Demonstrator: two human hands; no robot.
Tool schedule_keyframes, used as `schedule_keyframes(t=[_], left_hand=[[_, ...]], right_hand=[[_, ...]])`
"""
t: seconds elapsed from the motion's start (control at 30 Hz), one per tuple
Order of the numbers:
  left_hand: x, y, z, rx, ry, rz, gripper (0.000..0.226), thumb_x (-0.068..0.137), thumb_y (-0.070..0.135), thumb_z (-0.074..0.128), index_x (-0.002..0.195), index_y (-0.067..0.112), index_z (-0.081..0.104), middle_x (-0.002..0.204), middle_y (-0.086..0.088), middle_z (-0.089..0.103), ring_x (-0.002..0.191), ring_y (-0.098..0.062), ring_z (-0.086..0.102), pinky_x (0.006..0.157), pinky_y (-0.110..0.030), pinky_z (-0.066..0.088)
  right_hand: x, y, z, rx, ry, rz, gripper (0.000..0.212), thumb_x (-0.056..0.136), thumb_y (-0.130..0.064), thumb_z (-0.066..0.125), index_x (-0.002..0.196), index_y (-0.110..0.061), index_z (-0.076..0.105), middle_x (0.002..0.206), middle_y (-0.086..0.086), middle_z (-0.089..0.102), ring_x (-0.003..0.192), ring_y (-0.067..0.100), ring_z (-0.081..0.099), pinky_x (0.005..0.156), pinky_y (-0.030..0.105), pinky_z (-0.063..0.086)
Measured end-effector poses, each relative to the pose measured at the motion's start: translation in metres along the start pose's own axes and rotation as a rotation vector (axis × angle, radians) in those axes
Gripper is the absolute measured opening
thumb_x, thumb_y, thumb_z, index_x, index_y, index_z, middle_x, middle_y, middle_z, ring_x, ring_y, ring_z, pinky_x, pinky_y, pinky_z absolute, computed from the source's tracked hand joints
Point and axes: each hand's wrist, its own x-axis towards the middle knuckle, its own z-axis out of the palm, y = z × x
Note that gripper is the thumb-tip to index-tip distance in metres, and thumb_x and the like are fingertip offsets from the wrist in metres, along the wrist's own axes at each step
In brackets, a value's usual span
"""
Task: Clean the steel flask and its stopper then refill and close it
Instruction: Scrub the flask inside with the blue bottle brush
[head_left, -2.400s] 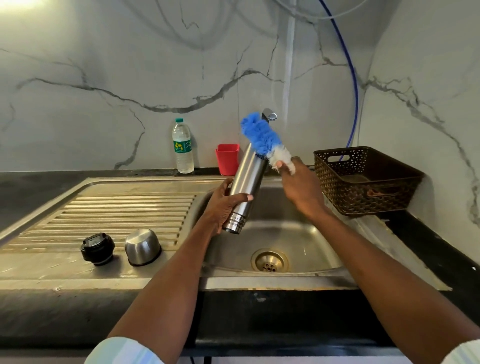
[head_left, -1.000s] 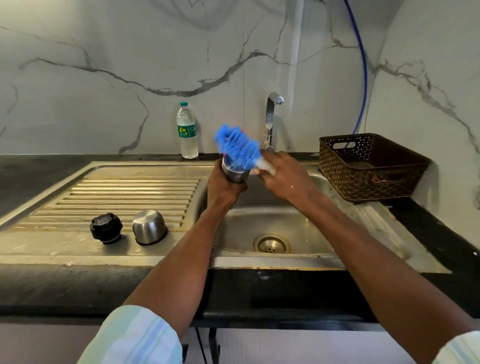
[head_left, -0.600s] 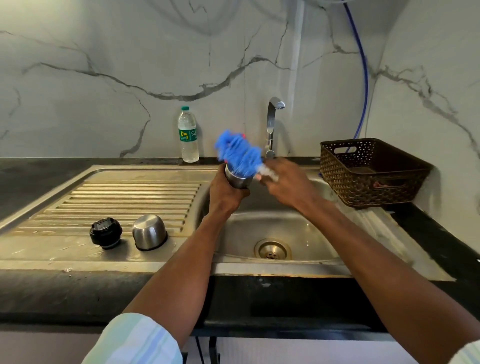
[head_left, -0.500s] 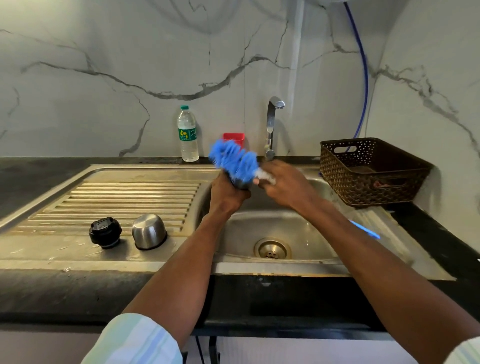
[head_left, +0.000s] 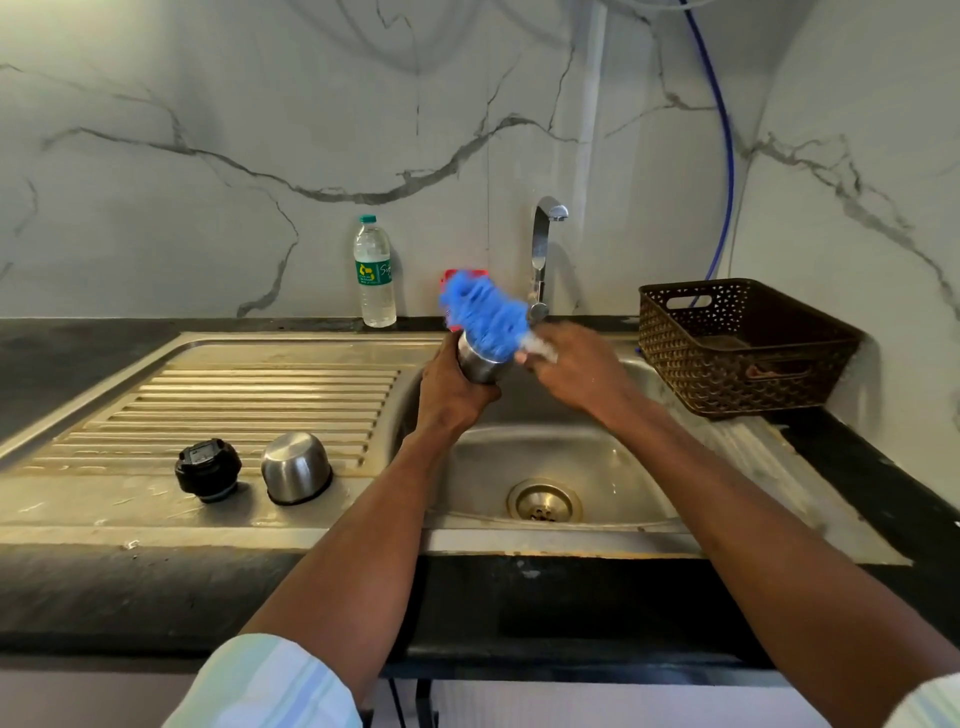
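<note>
My left hand (head_left: 451, 387) is wrapped around the flask (head_left: 480, 362), and I hold it up over the sink (head_left: 582, 467). My left fingers are curled tight on its shiny side. My right hand (head_left: 574, 371) pinches the white neck of the blue brush (head_left: 485, 318). The fluffy blue part sits right on top of the flask, just past my right fingertips.

A moment ago I held the flask lying slanted with its open end down, and the brush was up in the air. Now the flask points up and the brush rubs its end. I think the scrubbing has begun, so the filling comes much later.

The black stopper (head_left: 208, 469) and the little steel cup (head_left: 296, 466) wait far to the left of my left hand, on the draining board (head_left: 249, 395). The tap (head_left: 543, 249) is just behind my right fingers.
</note>
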Motion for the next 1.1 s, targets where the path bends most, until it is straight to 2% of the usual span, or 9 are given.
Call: schedule_keyframes(t=[0.2,0.27,0.43,0.53,0.67,0.73,0.9,1.0,1.1], left_hand=[[-0.002,0.0,0.001,-0.043,-0.004,0.006,0.076,0.06,0.007,0.087,0.128,0.015,0.055,0.114,0.005,0.064,0.107,-0.018,0.062,0.088,-0.029,0.047],[-0.003,0.001,0.001,-0.024,-0.008,0.039,0.081,0.058,0.007,0.088,0.131,0.015,0.053,0.113,0.006,0.063,0.103,-0.015,0.06,0.086,-0.026,0.044],[-0.002,0.004,-0.002,-0.107,0.044,0.009,0.083,0.06,0.002,0.088,0.133,0.014,0.05,0.111,0.009,0.056,0.1,-0.008,0.053,0.072,-0.003,0.034],[-0.003,0.001,-0.001,-0.044,0.008,0.034,0.081,0.06,0.002,0.087,0.131,0.014,0.05,0.11,0.008,0.057,0.101,-0.011,0.055,0.081,-0.019,0.04],[-0.002,0.002,0.001,-0.068,-0.008,0.01,0.082,0.06,0.005,0.088,0.132,0.015,0.051,0.119,0.002,0.063,0.103,-0.011,0.055,0.088,-0.028,0.044],[-0.002,0.003,0.001,-0.039,-0.007,0.034,0.082,0.059,0.007,0.089,0.131,0.014,0.052,0.119,0.0,0.064,0.102,-0.011,0.055,0.088,-0.028,0.043],[-0.003,0.004,0.004,-0.052,-0.001,0.023,0.06,0.069,0.007,0.085,0.123,0.012,0.06,0.106,0.007,0.061,0.103,-0.017,0.061,0.083,-0.024,0.043],[-0.005,0.005,0.0,-0.071,0.023,-0.016,0.07,0.062,0.007,0.087,0.124,0.016,0.057,0.104,0.009,0.061,0.092,-0.012,0.059,0.078,-0.023,0.041],[-0.002,0.004,-0.001,-0.085,0.032,-0.03,0.07,0.061,0.005,0.086,0.125,0.016,0.057,0.103,0.009,0.062,0.094,-0.013,0.06,0.077,-0.022,0.041]], right_hand=[[-0.004,-0.005,0.0,0.011,-0.031,-0.075,0.034,0.094,-0.036,0.059,0.124,-0.02,0.062,0.112,0.005,0.063,0.096,0.02,0.058,0.08,0.034,0.047],[0.002,0.001,-0.002,-0.026,0.029,0.02,0.028,0.094,-0.035,0.057,0.117,-0.02,0.064,0.108,0.008,0.065,0.093,0.024,0.06,0.073,0.03,0.042],[0.0,0.012,-0.005,-0.055,0.014,0.026,0.041,0.095,-0.038,0.056,0.134,-0.022,0.057,0.121,0.008,0.059,0.109,0.028,0.056,0.084,0.033,0.042],[-0.005,0.015,-0.009,-0.041,0.049,-0.043,0.045,0.095,-0.038,0.057,0.137,-0.022,0.055,0.127,0.007,0.057,0.114,0.026,0.055,0.089,0.033,0.044],[-0.002,0.006,-0.003,0.011,0.003,-0.097,0.038,0.095,-0.035,0.059,0.129,-0.018,0.061,0.117,0.007,0.061,0.104,0.024,0.058,0.078,0.026,0.037],[0.005,0.008,-0.006,0.042,0.083,-0.006,0.031,0.094,-0.035,0.059,0.12,-0.019,0.065,0.102,0.006,0.061,0.098,0.027,0.061,0.072,0.026,0.036],[-0.01,-0.012,0.008,-0.011,-0.032,-0.181,0.042,0.092,-0.04,0.059,0.131,-0.025,0.057,0.118,0.008,0.061,0.103,0.026,0.058,0.08,0.032,0.046],[0.005,-0.004,0.002,-0.015,0.062,0.004,0.033,0.093,-0.035,0.058,0.123,-0.021,0.062,0.111,0.009,0.062,0.102,0.027,0.059,0.072,0.028,0.038],[-0.001,-0.001,0.002,-0.018,0.026,-0.072,0.038,0.092,-0.037,0.06,0.127,-0.022,0.06,0.118,0.009,0.062,0.106,0.027,0.058,0.08,0.031,0.043]])
